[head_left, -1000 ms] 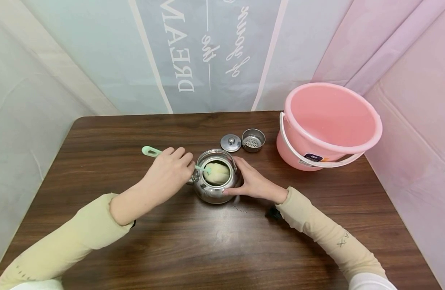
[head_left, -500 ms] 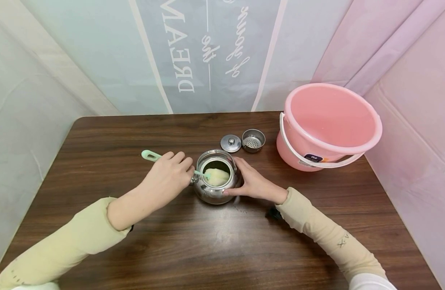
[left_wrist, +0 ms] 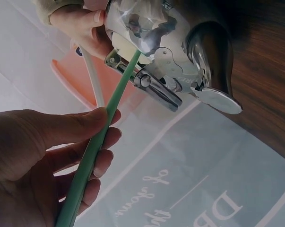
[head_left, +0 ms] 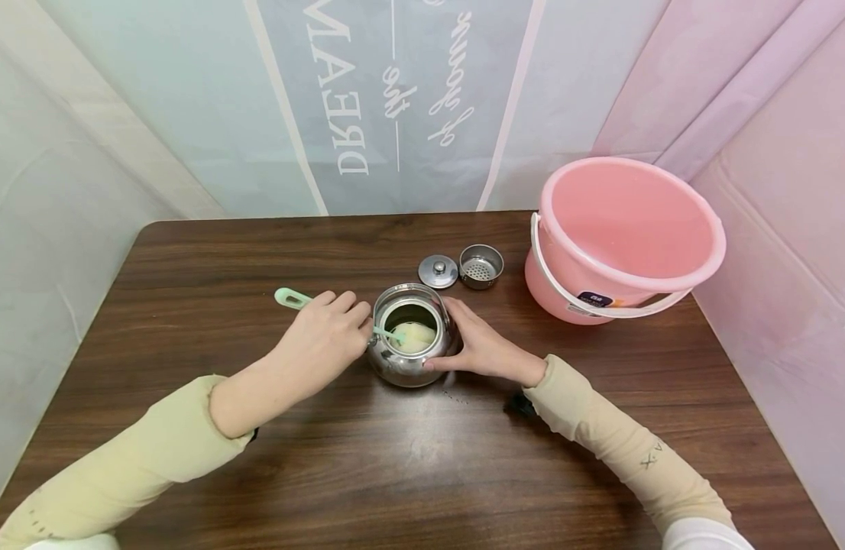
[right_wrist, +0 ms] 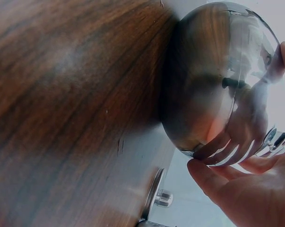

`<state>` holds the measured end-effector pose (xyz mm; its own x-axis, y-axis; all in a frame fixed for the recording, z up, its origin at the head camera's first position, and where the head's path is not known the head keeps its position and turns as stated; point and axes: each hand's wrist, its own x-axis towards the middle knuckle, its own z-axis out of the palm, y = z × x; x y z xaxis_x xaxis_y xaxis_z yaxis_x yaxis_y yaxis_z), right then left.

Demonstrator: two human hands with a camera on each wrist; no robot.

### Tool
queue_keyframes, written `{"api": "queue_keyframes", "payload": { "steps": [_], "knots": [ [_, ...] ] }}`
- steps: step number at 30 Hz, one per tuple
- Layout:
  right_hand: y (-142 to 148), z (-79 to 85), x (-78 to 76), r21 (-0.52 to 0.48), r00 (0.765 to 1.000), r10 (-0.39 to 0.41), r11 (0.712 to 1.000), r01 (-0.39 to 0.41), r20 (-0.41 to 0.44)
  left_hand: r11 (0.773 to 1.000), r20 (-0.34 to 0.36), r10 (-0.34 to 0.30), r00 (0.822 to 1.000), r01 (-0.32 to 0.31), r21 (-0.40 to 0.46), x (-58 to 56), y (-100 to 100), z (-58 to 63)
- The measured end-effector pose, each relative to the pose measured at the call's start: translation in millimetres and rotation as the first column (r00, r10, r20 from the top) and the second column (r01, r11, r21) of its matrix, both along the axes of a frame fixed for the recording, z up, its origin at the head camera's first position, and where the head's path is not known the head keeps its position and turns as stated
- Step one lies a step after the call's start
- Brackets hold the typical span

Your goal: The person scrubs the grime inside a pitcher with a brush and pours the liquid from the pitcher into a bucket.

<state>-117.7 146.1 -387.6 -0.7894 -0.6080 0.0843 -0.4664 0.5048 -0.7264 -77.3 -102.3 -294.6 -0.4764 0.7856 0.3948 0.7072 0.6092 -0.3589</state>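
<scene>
A shiny steel teapot [head_left: 403, 374] stands uncovered on the wooden table. My left hand [head_left: 324, 328] grips the pale green handle [head_left: 292, 298] of a sponge brush, thumb on one side and fingers on the other in the left wrist view. The brush's pale yellow sponge head [head_left: 416, 338] is down inside the teapot's mouth, its lower part hidden by the rim. On the teapot's right side, my right hand [head_left: 487, 347] holds the round body between thumb and spread fingers. The spout [left_wrist: 215, 61] shows in the left wrist view, below my left hand in the head view.
Behind the teapot lie its knobbed lid [head_left: 438, 271] and a perforated steel strainer [head_left: 481, 269], side by side. A pink bucket [head_left: 567, 294] with a white handle stands at the back right. Something small and dark [head_left: 521, 405] is beside my right wrist. Fabric curtains surround the table.
The sponge head has sunk deeper into the teapot. My left hand and the brush handle have shifted slightly toward me. The right hand and teapot stay in place.
</scene>
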Motion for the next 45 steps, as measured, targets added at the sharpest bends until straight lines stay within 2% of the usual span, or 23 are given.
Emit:
{"api": "queue_keyframes", "payload": {
  "steps": [23, 37, 45],
  "knots": [
    [-0.1, 0.3, 0.0, -0.012, 1.0, 0.005, 1.0, -0.005, 0.0, 1.0, -0.014, 0.019, 1.0, -0.019, 0.008, -11.0, 7.4, -1.8],
    [-0.5, 0.6, 0.9, -0.007, 1.0, -0.004, 1.0, 0.004, -0.009, 0.998, -0.01, 0.057, 0.998, -0.057, 0.041, -13.6, 4.0, -5.1],
    [-0.5, 0.0, 0.6, 0.0, 1.0, -0.001, 1.0, 0.001, -0.015, 0.997, -0.024, 0.058, 0.998, -0.057, 0.048, -14.9, 1.0, -7.5]
  ]
}}
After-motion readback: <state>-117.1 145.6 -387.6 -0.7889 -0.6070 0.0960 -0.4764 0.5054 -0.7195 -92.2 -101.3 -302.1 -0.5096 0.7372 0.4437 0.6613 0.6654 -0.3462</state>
